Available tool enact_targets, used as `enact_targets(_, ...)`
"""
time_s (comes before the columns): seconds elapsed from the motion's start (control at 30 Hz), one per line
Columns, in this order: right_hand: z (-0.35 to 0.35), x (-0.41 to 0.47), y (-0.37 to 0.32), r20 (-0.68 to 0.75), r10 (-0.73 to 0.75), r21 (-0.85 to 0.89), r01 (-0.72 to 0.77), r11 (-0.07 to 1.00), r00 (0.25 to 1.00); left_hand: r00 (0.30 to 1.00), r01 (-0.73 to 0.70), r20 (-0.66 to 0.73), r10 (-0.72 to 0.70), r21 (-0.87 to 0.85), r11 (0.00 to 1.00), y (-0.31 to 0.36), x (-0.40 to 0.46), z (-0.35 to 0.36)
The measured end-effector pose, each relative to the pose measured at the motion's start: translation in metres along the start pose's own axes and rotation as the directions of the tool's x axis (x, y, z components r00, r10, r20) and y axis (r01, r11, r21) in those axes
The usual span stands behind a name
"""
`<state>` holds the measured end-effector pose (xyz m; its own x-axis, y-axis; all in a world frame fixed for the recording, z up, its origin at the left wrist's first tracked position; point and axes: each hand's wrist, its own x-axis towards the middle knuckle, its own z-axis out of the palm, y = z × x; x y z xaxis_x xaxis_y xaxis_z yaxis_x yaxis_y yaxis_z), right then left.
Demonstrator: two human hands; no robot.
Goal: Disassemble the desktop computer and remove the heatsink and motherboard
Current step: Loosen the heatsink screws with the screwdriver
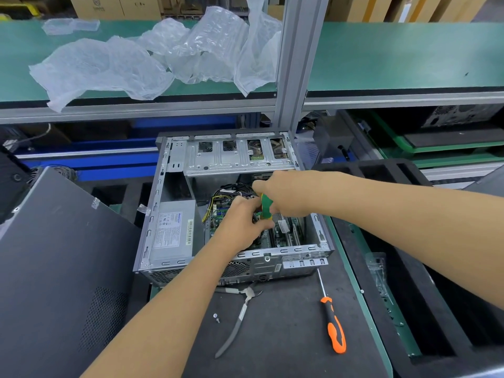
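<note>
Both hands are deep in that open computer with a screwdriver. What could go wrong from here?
The green screwdriver in the right hand might slip and scratch the motherboard. The left hand works close beside its tip and could be jabbed. The loose screws lying near the pliers on the mat could roll off and get lost.

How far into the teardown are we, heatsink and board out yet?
Done: side panel is off, case open. In hand: right hand holds a green screwdriver inside; left hand works beside it. Left: motherboard remains inside; heatsink hidden by the hands.
</note>
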<state>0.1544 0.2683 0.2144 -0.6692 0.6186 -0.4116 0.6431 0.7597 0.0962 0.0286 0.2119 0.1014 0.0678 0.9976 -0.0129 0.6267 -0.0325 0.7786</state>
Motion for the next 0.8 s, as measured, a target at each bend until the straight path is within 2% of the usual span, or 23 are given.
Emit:
enact_targets(0.13, 0.0015, -0.0034, 0.007, -0.017, -0.079, 0.037, 0.079, 0.996, 0.997, 0.999, -0.034, -0.004, 0.034, 0.033, 0.999, 0.0, 0.0006, -0.0007)
enact_targets(0.3, 0.0001, -0.0039, 0.009, -0.083, 0.058, 0.006, -0.057, 0.998, 0.995, 1.0, -0.005, 0.002, 0.005, 0.027, 1.0, 0.0007, 0.0003, 0.0004)
enact_targets(0.47, -0.0009, -0.0014, 0.003, -0.016, -0.012, -0.032, 0.011, 0.999, 1.0, 1.0, -0.004, -0.018, 0.005, 0.014, 1.0, 0.0026, -0.0003, -0.0014)
enact_targets(0.6, -0.0032, -0.0041, 0.0067, 0.011, 0.001, 0.046, -0.001, 0.999, 1.0, 0.999, -0.034, -0.009, 0.034, 0.048, 0.998, 0.0009, 0.0003, -0.0009)
enact_targets(0.7, 0.002, -0.0013, 0.0048, -0.058, 0.034, 0.092, -0.029, 0.995, 0.998, 1.0, 0.008, -0.022, -0.007, 0.031, 0.999, 0.0006, 0.0002, -0.0003)
enact_targets(0.8, 0.0041, 0.0026, 0.0039, -0.106, 0.004, 0.035, -0.001, 0.999, 0.994, 0.998, 0.066, -0.019, -0.066, -0.019, 0.998, 0.0009, -0.0005, -0.0002)
